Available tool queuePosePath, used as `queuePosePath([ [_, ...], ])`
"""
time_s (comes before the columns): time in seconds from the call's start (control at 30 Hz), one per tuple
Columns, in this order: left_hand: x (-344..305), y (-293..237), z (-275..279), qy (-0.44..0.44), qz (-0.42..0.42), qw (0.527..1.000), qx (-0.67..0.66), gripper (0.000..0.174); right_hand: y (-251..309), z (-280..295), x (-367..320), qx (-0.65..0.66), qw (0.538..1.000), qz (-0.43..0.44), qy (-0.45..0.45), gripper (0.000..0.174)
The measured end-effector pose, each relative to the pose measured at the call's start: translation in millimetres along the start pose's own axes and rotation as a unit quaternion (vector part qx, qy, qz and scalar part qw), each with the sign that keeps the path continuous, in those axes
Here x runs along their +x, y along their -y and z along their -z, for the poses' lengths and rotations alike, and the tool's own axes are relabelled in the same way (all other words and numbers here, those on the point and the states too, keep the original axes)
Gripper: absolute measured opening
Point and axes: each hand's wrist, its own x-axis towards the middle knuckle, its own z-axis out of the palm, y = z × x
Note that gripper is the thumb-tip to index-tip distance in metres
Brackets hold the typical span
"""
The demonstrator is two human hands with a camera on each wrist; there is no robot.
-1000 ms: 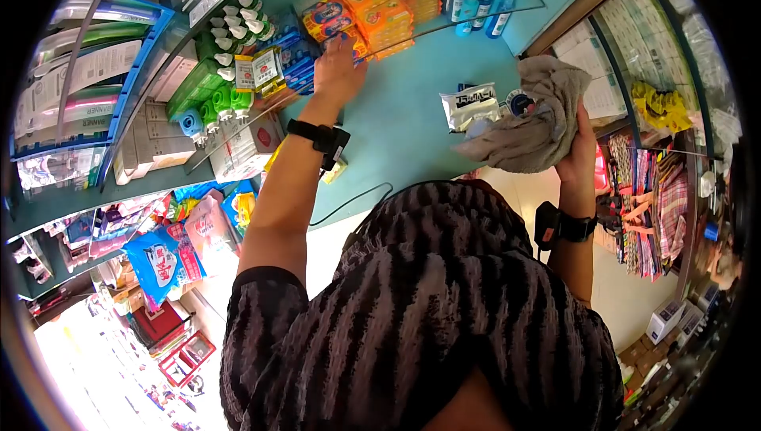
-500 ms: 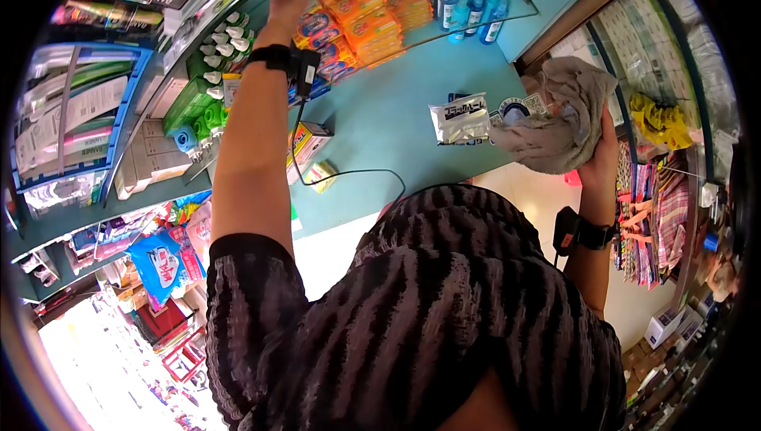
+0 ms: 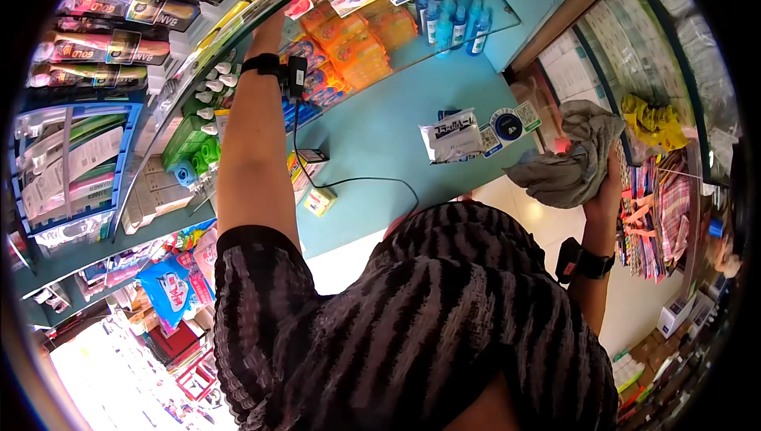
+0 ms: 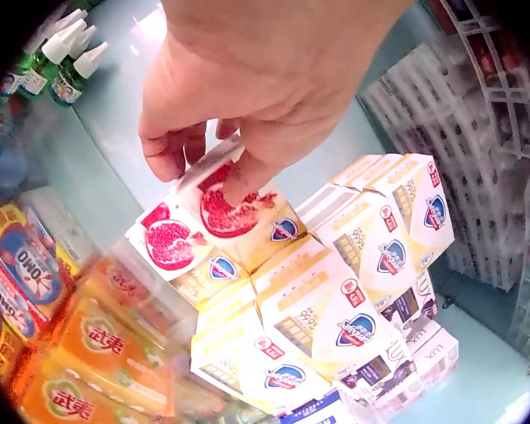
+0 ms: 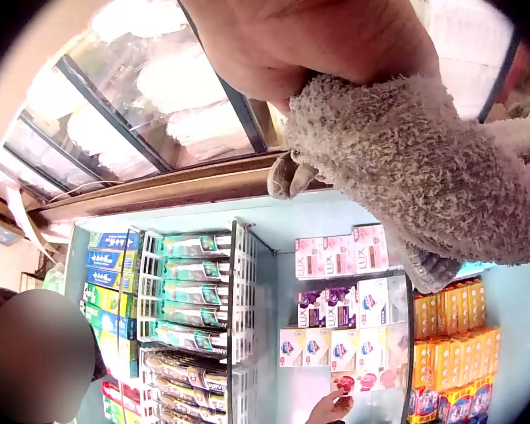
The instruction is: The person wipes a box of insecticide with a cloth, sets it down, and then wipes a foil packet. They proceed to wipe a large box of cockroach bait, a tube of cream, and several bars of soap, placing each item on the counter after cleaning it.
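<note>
My left hand [image 4: 208, 172] is raised to the top glass shelf. Thumb and curled fingers pinch the upper edge of a white soap box with a pomegranate picture [image 4: 238, 216], which stands on a stack of similar boxes. In the head view the left hand [image 3: 273, 25] is partly hidden behind the shelf's edge, beside the pomegranate box [image 3: 300, 4]. My right hand [image 3: 606, 181] grips a bunched grey towel [image 3: 567, 165] at chest height on the right. The right wrist view shows the towel [image 5: 424, 168] hanging from the right hand [image 5: 318, 44].
Glass shelves on a teal wall [image 3: 380, 114] carry orange soap boxes [image 3: 349, 34], blue bottles [image 3: 452, 22], green bottles [image 3: 202, 102] and white soap boxes [image 4: 336, 309]. A white packet [image 3: 450, 134] is stuck to the wall. Hanging goods [image 3: 658, 209] crowd the right side.
My left hand has risen from the orange boxes on the lower shelf to the pomegranate box on the top shelf. The right hand with the towel has dropped lower and to the right.
</note>
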Motion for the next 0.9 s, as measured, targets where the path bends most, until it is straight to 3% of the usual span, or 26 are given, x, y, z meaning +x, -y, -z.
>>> queuePosePath([
  [0.1,3.2,19.0,8.4,0.021,-0.036,0.999,-0.032,0.052,-0.7,-14.0,6.3,0.003,1.0,-0.007,0.001,0.043],
  [0.2,-13.9,5.9,18.3,0.023,-0.063,0.998,0.005,0.049,-2.4,-16.8,12.5,0.022,0.999,-0.024,0.018,0.043],
  [0.27,-66.5,-40.4,32.0,0.007,-0.066,0.995,-0.072,0.045,-3.7,-24.4,16.9,0.026,0.997,-0.033,0.064,0.043],
  [0.33,-127.2,-111.1,53.8,0.012,-0.069,0.986,-0.152,0.038,-8.6,-29.8,24.8,0.023,0.998,-0.034,0.045,0.044],
  [0.4,-167.8,-130.7,64.8,0.035,-0.019,0.984,-0.176,0.032,-14.4,-55.3,26.2,0.019,0.999,-0.031,0.027,0.043],
  [0.43,-189.3,-142.7,67.9,0.044,-0.01,0.978,-0.202,0.032,-19.0,-63.8,31.5,0.007,0.995,-0.024,0.096,0.044],
  [0.53,-247.8,-186.2,72.9,0.074,0.065,0.953,-0.286,0.033,-27.3,-114.6,31.9,-0.117,0.98,0.035,0.154,0.045],
  [0.57,-262.2,-201.8,74.8,0.082,0.053,0.963,-0.252,0.034,-28.9,-137.4,29.5,-0.147,0.966,0.073,0.202,0.046],
  [0.63,-286.3,-212.1,71.2,0.09,0.03,0.973,-0.211,0.036,-29.8,-186.3,12.2,-0.199,0.92,0.141,0.306,0.045],
  [0.67,-294.7,-213.6,70.4,0.095,-0.011,0.987,-0.128,0.038,-31.4,-207.3,2.6,-0.221,0.889,0.171,0.364,0.043],
  [0.7,-304.0,-233.4,73.6,0.089,-0.067,0.991,-0.077,0.04,-34.8,-222.9,0.2,-0.378,0.777,0.338,0.372,0.04],
  [0.73,-310.9,-251.6,77.9,0.082,-0.122,0.989,-0.024,0.043,-37.3,-234.7,-0.2,-0.51,0.616,0.484,0.355,0.038],
  [0.83,-315.6,-252.8,82.5,0.058,-0.178,0.981,-0.043,0.045,-54.2,-244.9,0.3,-0.521,0.647,0.448,0.33,0.033],
  [0.9,-317.2,-255.3,87.3,0.047,-0.201,0.977,-0.059,0.045,-66.1,-241.2,8.8,-0.452,0.726,0.391,0.34,0.033],
])
